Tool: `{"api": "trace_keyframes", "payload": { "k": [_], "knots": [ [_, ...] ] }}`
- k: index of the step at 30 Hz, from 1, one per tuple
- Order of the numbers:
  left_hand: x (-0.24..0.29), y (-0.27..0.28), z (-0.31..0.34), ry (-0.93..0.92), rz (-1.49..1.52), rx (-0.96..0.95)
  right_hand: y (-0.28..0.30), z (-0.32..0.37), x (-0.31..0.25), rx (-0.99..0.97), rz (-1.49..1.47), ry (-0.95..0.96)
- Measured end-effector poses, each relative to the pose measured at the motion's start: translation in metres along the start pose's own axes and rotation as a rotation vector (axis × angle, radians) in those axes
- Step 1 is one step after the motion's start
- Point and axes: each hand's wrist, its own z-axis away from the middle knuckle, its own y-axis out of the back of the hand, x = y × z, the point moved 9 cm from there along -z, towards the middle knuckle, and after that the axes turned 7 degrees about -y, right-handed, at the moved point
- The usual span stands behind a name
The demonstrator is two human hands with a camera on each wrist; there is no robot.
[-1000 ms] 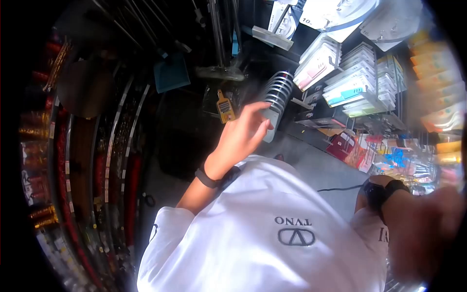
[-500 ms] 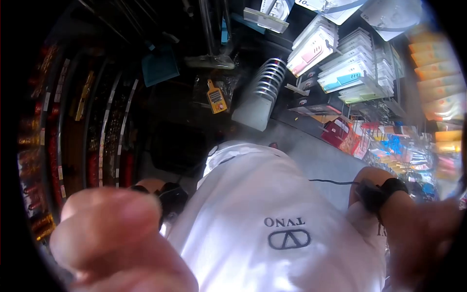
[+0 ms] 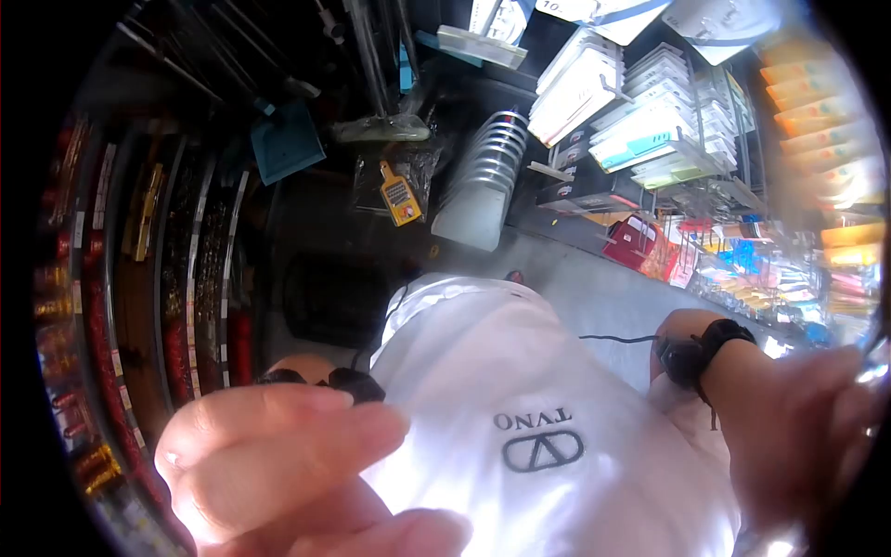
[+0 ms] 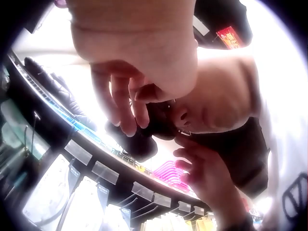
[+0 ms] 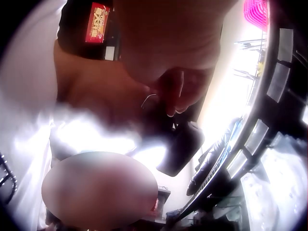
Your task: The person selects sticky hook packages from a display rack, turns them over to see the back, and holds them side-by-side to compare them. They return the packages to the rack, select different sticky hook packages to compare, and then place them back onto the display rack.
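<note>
— Where are the hands?

— Both are raised above the white shirt (image 3: 557, 371), close together at the dark head-worn unit (image 4: 144, 137). The right hand (image 5: 175, 53) pinches it, fingers curled round its edge beside a thin wire loop. The left hand (image 4: 137, 53) has curled fingertips against it. Whether it actually grips, I cannot tell.

— Which step is that?

— I judge it an adjustment of the unit, partway through, with both hands on it and nothing settled. I'd say the next move calls for small, even pressure from both sides. The piece looks hard, smooth and matte black, so it would be easy to knock askew.

— And farther out?

— Ahead of the shirt I see a stack of pale ribbed racks (image 3: 492, 167), a yellow plastic gadget (image 3: 397, 193) and a flat blue dustpan (image 3: 286, 141). Off the shirt's right side, glossy carded packs (image 3: 640, 121) hang on wire hooks.
</note>
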Motion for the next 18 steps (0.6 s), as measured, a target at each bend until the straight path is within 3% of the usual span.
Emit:
{"api": "trace_keyframes", "payload": {
  "k": [7, 9, 10, 11, 13, 15, 17, 18],
  "knots": [
    [-0.008, 0.032, 0.03, 0.057, -0.062, 0.117, -0.039, 0.055, 0.098, 0.253, 0.1, -0.159],
    [-0.033, 0.039, 0.049, 0.259, -0.219, 0.215, -0.067, 0.083, 0.146, 0.134, 0.374, -0.205],
    [-0.048, 0.044, 0.064, 0.348, -0.286, 0.248, -0.092, 0.092, 0.172, -0.046, 0.602, -0.164],
    [-0.073, 0.049, 0.087, 0.41, -0.34, 0.253, -0.097, 0.122, 0.215, 0.195, 0.309, -0.41],
    [-0.137, 0.049, 0.126, 0.553, -0.273, 0.384, -0.12, 0.158, 0.281, 0.237, 0.3, -0.632],
    [-0.205, 0.028, 0.189, 0.906, -0.064, 0.429, -0.139, 0.168, 0.331, 0.357, 0.19, -0.895],
    [-0.243, 0.006, 0.225, 0.937, -0.057, 0.33, -0.147, 0.198, 0.39, 0.338, 0.133, -1.11],
    [-0.247, 0.001, 0.232, 0.905, -0.123, 0.258, -0.146, 0.195, 0.407, 0.331, 0.212, -1.086]
  ]
}}
